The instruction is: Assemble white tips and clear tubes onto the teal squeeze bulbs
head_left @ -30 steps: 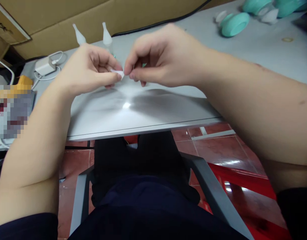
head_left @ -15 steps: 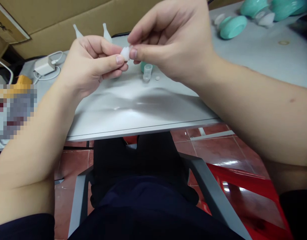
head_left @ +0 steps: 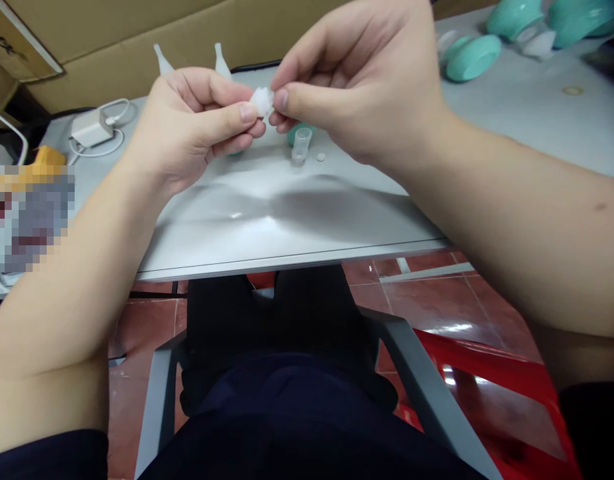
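Between my two hands is a small white translucent plastic piece point(head_left: 262, 101), held above the table. My left hand point(head_left: 199, 120) is closed, pinching its left side between thumb and fingers. At its right edge the thumb and forefinger of my right hand point(head_left: 347, 87) are pinched together. Whether the right fingertips grip the same piece or a tiny part on it is hard to make out. Below them a clear plastic tube-like fitting point(head_left: 301, 147) stands on the table, with a small white disc point(head_left: 321, 157) beside it. A teal piece point(head_left: 299, 133) shows partly behind the fitting.
Two white nozzle tips point(head_left: 221, 61) rise behind my left hand. Teal squeeze bulbs point(head_left: 474, 59) lie at the back right, near a thin ring point(head_left: 572, 90). A white charger point(head_left: 93, 129) with cable is at left. Cardboard point(head_left: 137, 33) lines the back edge.
Both hands have shifted slightly right in the picture, as have the things on the table. The fingertips are a little farther apart, showing more of the white piece.
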Demonstrator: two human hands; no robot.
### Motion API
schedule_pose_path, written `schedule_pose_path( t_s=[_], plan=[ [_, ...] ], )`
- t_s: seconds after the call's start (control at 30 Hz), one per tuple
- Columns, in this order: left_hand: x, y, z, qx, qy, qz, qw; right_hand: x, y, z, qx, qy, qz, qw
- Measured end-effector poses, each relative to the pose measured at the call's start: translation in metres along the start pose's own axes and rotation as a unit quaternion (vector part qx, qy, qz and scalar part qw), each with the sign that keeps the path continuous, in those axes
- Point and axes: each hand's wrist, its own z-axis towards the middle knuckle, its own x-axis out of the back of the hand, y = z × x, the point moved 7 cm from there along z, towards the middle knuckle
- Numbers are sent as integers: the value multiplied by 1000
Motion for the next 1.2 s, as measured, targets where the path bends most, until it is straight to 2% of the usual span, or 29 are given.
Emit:
schedule_pose_path(
  t_s=[0.17, 0.27, 0.4, 0.57, 0.67, 0.83, 0.97, 1.1, 1.2],
  plan=[
    [0, -1, 1, 28, 4, -7, 1000, -3, 0, 0, -19, -45, -29, 998],
    [-1, 0, 0, 47, 5, -25, 999, -4, -3, -2, -3, -46, -30, 998],
    [-4, -2, -1, 53, -21, -26, 998, -2, -3, -5, 12, -35, -23, 999],
    [-4, -4, -1, 31, -46, -22, 998, -1, 2, -4, -24, -48, -34, 998],
    [-6, -3, -2, 24, -54, -16, 998, -2, 6, -2, -51, -69, 20, 996],
    [-7, 3, -6, -17, -37, 22, 999, -4, 20, -3, -137, -98, 91, 982],
    [-12, 10, -11, -13, -62, 34, 997, -5, 18, -4, -129, -115, 104, 979],
    [-13, 14, -12, 0, -61, 32, 998, -6, 19, -4, -128, -119, 130, 976],
    [-14, 17, -12, -24, -68, 41, 997, -9, 22, -5, -122, -120, 126, 977]
  ],
)
